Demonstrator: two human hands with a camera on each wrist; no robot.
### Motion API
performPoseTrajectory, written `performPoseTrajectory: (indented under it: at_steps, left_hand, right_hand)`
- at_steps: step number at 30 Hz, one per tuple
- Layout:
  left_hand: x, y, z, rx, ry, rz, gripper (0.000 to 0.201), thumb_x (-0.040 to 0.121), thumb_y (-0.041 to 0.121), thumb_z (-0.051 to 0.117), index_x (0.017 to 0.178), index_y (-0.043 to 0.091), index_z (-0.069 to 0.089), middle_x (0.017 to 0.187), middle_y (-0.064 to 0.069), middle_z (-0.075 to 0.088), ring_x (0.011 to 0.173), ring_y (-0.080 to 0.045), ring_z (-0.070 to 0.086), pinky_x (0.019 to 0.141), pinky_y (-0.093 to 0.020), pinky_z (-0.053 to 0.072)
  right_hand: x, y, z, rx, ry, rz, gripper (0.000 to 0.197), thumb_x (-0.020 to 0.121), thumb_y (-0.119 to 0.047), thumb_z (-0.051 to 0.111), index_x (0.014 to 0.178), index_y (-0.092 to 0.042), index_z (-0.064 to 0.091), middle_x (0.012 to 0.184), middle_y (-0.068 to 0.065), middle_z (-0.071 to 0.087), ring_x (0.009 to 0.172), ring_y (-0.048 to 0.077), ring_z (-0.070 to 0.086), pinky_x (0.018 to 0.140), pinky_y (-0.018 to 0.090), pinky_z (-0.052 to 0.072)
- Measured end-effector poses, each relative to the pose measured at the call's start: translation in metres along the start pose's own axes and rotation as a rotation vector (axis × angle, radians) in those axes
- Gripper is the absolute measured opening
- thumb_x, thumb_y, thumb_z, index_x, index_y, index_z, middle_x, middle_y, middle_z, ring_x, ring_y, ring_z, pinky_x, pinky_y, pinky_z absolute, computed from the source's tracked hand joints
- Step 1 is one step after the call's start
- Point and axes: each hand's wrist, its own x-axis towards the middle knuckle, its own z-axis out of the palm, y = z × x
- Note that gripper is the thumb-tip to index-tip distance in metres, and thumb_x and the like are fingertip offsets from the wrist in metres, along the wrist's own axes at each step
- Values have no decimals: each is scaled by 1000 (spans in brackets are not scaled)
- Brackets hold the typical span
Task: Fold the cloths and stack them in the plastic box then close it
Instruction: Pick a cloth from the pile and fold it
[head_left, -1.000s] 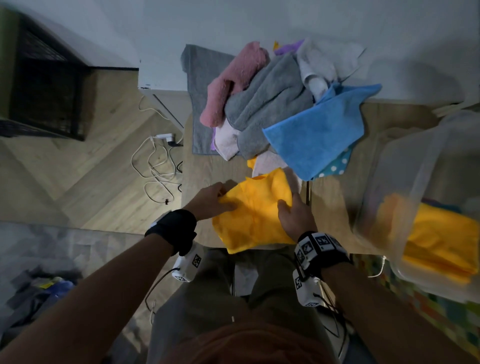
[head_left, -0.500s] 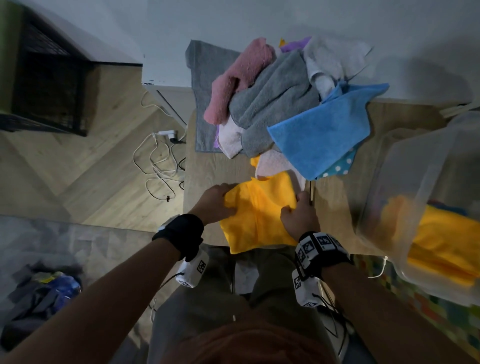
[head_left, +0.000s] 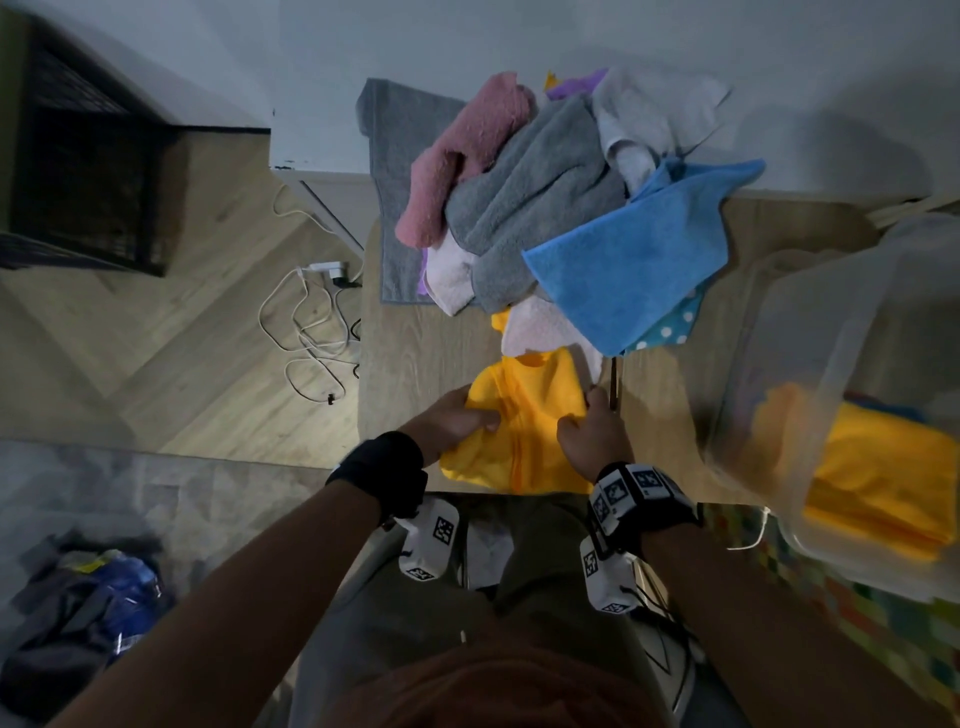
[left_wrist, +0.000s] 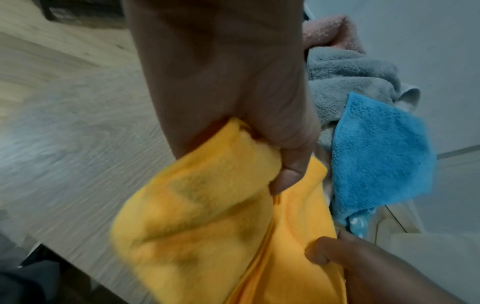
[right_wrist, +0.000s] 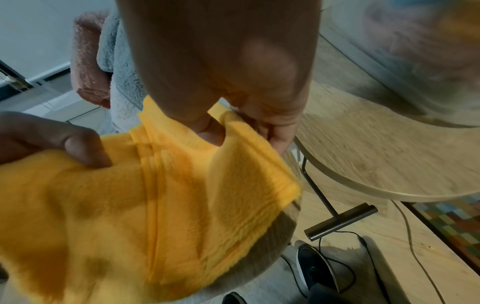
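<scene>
Folding is the step in hand: the fingers (left_wrist: 288, 176) of the left hand (head_left: 451, 420) curl round the left edge of the yellow cloth (head_left: 524, 431), thumb on top, and the right hand (head_left: 592, 435) pinches the cloth's far right corner between thumb and fingers (right_wrist: 213, 131). The cloth lies at the near edge of the tabletop (head_left: 415, 358), already doubled along a seam down its middle, its near part hanging just over the edge. Beyond it, toward the far edge, sits the heap of unfolded cloths (head_left: 550, 208), a blue cloth (head_left: 634, 265) on top. At the right edge stands the plastic box (head_left: 779, 364), open, with folded yellow cloth inside. Next, I judge, both hands need to bring one edge over the other evenly, press it flat, then carry it to the box; the heap remains to do.
</scene>
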Motion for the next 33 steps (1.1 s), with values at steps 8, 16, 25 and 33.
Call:
performPoseTrajectory:
  at_steps: [8,16,25,33]
  left_hand:
    - [1,-3,-7,119,49,28,49,83,41,71,127,23,61,121,-4,65,108,-26,62,100,-42,48]
    - [1,4,-38,486,79,127,56,90,34,64,142,29,45,124,-2,57,117,-26,55,89,-30,42]
    - [7,-12,-43,304,343,218,33,80,33,62,104,10,61,94,-5,61,88,-25,57,65,-32,42]
    - [0,-19,-40,193,272,270,23,55,17,53,73,29,62,79,6,60,83,-18,53,74,-30,40]
  right_hand:
    - [-1,4,0,13,53,-10,47,91,-20,51,136,-14,39,115,16,60,103,37,58,84,43,46]
    - [-2,1,-3,28,143,4,47,91,-19,50,136,-13,39,122,21,58,107,42,57,82,44,45]
    - [-3,6,-5,6,152,55,48,89,-22,49,135,-14,37,115,19,61,101,41,60,81,48,51]
    - [-4,11,-4,-24,124,95,50,90,-22,48,137,-15,35,120,19,59,104,41,59,82,47,50]
